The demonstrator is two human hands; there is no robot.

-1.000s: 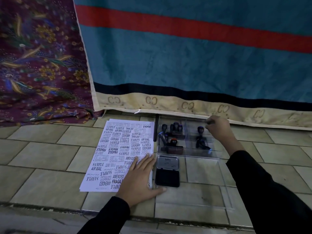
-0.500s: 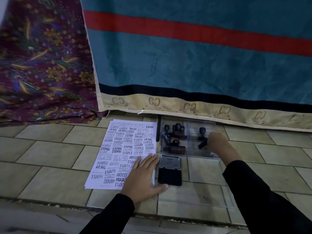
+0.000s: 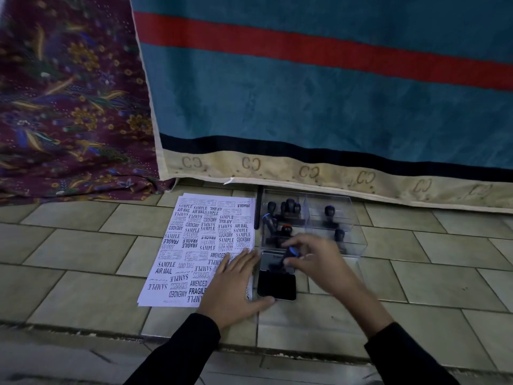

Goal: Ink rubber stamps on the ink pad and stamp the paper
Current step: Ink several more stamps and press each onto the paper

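A white paper (image 3: 194, 245), covered with black stamped words, lies on the tiled floor. My left hand (image 3: 233, 284) rests flat on its lower right corner, fingers straight. Right of it sits the open ink pad (image 3: 276, 286), its black pad toward me and its lid behind. My right hand (image 3: 313, 259) pinches a black rubber stamp (image 3: 287, 258) with a blue-topped handle, tilted, just above the ink pad's lid. Behind stands a clear plastic box (image 3: 352, 218) holding several more black-handled stamps (image 3: 288, 207).
A teal blanket (image 3: 333, 107) with a red stripe hangs down to the floor just behind the box. A maroon floral cloth (image 3: 69, 107) lies at the left. A dark pen-like rod (image 3: 258, 207) lies between paper and box. The tiled step edge (image 3: 166, 340) runs near me.
My right hand went from the far side of the box into it, took out a blue-topped stamp and carried it toward me to the ink pad. The left hand stayed on the paper.
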